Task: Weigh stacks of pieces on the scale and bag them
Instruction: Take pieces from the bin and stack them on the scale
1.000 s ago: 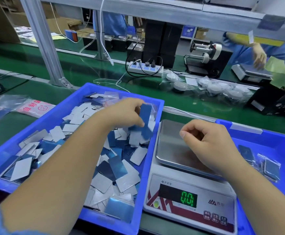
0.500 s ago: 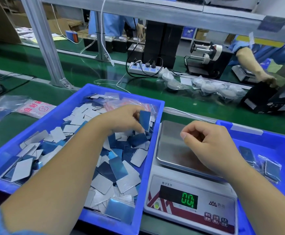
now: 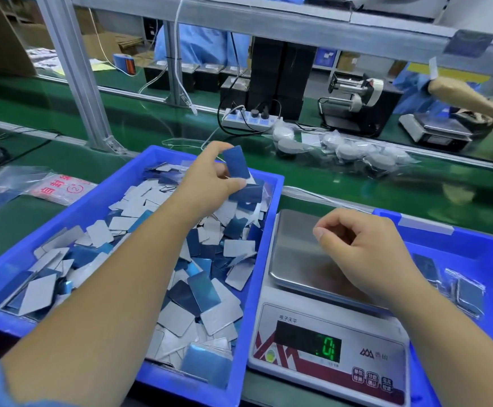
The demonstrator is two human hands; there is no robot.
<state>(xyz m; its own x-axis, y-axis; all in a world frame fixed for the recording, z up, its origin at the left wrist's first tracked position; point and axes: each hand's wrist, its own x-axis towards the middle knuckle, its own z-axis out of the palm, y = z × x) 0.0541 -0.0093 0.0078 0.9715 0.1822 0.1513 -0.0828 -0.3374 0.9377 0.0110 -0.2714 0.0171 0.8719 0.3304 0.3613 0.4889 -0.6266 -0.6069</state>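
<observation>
The white digital scale [image 3: 327,342] with a steel pan stands nearest on the green counter [image 3: 357,198], its pan bare. Above the pan the right hand [image 3: 365,254] hovers, fingers loosely curled, grip holding nothing. Left of the scale, the blue plastic tray [image 3: 257,259] holds loose blue and silver rectangular pieces [image 3: 180,289]. Farther, the left hand [image 3: 207,183] pinches one blue rectangular piece [image 3: 236,163] above the heap.
</observation>
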